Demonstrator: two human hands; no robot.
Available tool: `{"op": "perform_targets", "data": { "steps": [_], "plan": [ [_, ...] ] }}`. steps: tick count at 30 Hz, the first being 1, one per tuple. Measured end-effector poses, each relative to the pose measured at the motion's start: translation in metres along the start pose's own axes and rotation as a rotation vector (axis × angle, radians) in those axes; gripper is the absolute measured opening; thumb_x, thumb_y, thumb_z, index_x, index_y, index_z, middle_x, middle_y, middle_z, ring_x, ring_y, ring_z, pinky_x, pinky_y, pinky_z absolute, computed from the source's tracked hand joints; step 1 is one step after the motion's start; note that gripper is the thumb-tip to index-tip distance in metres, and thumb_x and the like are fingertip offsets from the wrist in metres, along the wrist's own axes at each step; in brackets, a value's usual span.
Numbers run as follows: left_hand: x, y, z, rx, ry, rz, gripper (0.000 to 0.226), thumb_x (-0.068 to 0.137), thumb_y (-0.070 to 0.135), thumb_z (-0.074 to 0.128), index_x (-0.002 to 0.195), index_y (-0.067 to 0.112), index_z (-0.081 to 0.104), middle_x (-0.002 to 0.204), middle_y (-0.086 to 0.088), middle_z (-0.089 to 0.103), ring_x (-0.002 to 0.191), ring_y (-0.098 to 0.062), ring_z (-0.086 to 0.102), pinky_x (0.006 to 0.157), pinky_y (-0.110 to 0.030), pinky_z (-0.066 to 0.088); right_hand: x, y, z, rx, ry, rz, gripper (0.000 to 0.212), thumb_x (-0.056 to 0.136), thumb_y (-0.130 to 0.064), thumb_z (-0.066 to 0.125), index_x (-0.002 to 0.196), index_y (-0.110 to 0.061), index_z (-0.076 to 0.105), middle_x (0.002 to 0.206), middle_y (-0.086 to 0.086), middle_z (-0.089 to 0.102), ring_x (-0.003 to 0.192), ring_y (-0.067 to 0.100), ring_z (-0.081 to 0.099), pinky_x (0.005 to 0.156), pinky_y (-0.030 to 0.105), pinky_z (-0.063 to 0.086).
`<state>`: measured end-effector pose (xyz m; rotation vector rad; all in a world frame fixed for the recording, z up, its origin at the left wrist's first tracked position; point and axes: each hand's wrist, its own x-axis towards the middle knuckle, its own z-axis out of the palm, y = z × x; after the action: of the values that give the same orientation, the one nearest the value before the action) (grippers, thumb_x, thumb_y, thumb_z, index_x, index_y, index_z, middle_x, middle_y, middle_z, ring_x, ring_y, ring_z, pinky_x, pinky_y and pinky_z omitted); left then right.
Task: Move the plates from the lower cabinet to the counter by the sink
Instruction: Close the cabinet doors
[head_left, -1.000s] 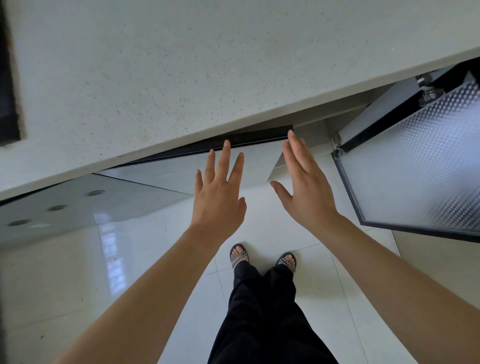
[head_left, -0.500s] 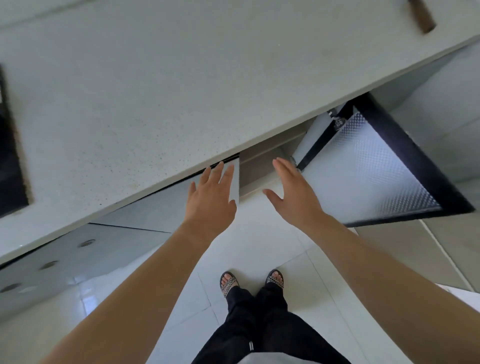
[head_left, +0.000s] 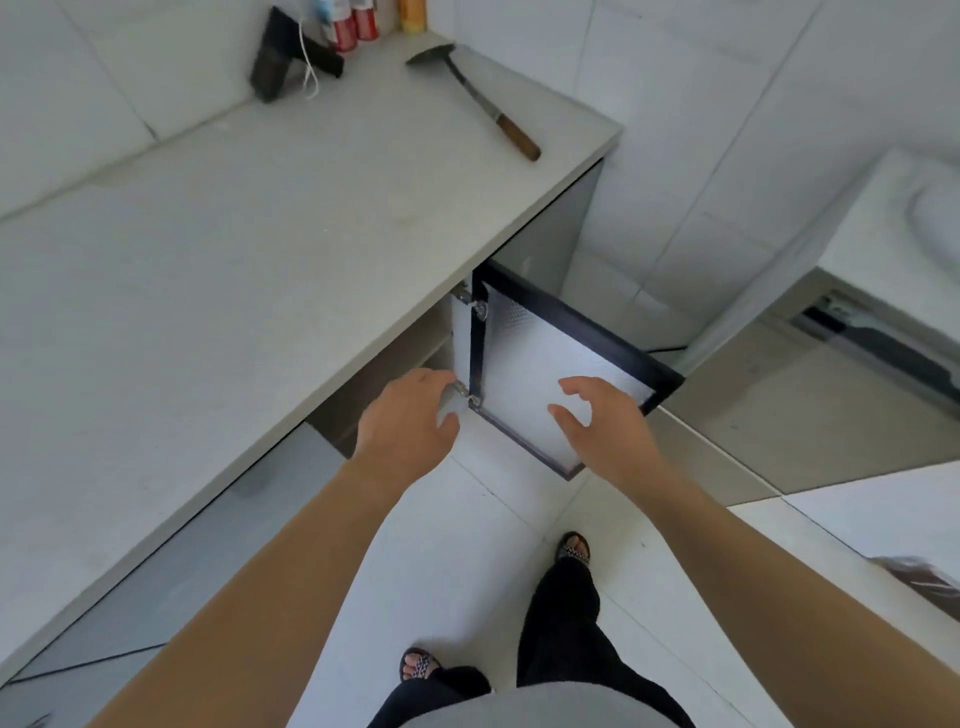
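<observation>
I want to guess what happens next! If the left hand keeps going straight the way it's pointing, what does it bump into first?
Probably nothing solid yet: the left hand points into the dark open cabinet under the counter. What's inside is hidden.

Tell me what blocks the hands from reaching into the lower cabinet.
Nothing visible does. The cabinet door hangs open, and the left hand and right hand are empty at the opening. No plates show; the countertop hides the interior.
</observation>
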<state>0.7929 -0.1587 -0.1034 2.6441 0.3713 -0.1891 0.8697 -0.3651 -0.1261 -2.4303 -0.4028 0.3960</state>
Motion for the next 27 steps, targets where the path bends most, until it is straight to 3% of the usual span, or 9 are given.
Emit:
{"op": "perform_targets", "data": {
  "steps": [6, 13, 17, 22, 27],
  "plan": [
    [0.058, 0.067, 0.03, -0.021, -0.028, 0.038, 0.033, 0.091, 0.029, 0.052, 0.124, 0.024, 0.053, 0.131, 0.005, 0.053, 0.118, -0.013, 0.05, 0.09, -0.02, 0.034, 0.04, 0.07, -0.053, 0.05, 0.06, 0.097, 0.033, 0.092, -0.031, 0.055, 0.122, -0.016, 0.056, 0.121, -0.003, 0.059, 0.111, 0.01, 0.052, 0.09, 0.017, 0.035],
    [0.134, 0.139, 0.095, -0.019, -0.116, -0.012, 0.037, 0.093, 0.033, 0.048, 0.129, 0.025, 0.049, 0.139, 0.002, 0.048, 0.127, -0.019, 0.046, 0.105, -0.03, 0.033, 0.101, 0.157, -0.083, 0.062, 0.004, 0.111, 0.03, 0.092, -0.026, 0.055, 0.117, -0.01, 0.059, 0.117, 0.006, 0.06, 0.107, 0.018, 0.055, 0.087, 0.021, 0.039],
    [0.171, 0.164, 0.129, -0.028, -0.114, -0.004, 0.034, 0.092, 0.03, 0.052, 0.125, 0.024, 0.052, 0.136, 0.002, 0.049, 0.124, -0.02, 0.047, 0.103, -0.032, 0.037, 0.122, 0.195, -0.078, 0.066, -0.078, 0.121, 0.036, 0.093, -0.028, 0.054, 0.124, -0.009, 0.056, 0.122, 0.007, 0.058, 0.112, 0.02, 0.053, 0.093, 0.025, 0.039],
    [0.2, 0.177, 0.161, -0.004, -0.055, -0.069, 0.038, 0.091, 0.032, 0.052, 0.127, 0.022, 0.052, 0.141, -0.001, 0.044, 0.13, -0.02, 0.039, 0.105, -0.037, 0.036, 0.128, 0.222, -0.072, 0.043, -0.161, 0.105, 0.031, 0.09, -0.027, 0.058, 0.115, -0.01, 0.06, 0.11, 0.007, 0.062, 0.099, 0.022, 0.058, 0.085, 0.031, 0.046],
    [0.217, 0.186, 0.181, 0.007, -0.009, -0.105, 0.043, 0.089, 0.034, 0.055, 0.129, 0.017, 0.05, 0.141, -0.005, 0.041, 0.135, -0.023, 0.031, 0.107, -0.038, 0.036, 0.127, 0.232, -0.071, 0.116, -0.148, 0.067, 0.025, 0.088, -0.024, 0.06, 0.111, -0.012, 0.063, 0.097, 0.0, 0.063, 0.085, 0.013, 0.057, 0.076, 0.019, 0.042]
  ]
}}
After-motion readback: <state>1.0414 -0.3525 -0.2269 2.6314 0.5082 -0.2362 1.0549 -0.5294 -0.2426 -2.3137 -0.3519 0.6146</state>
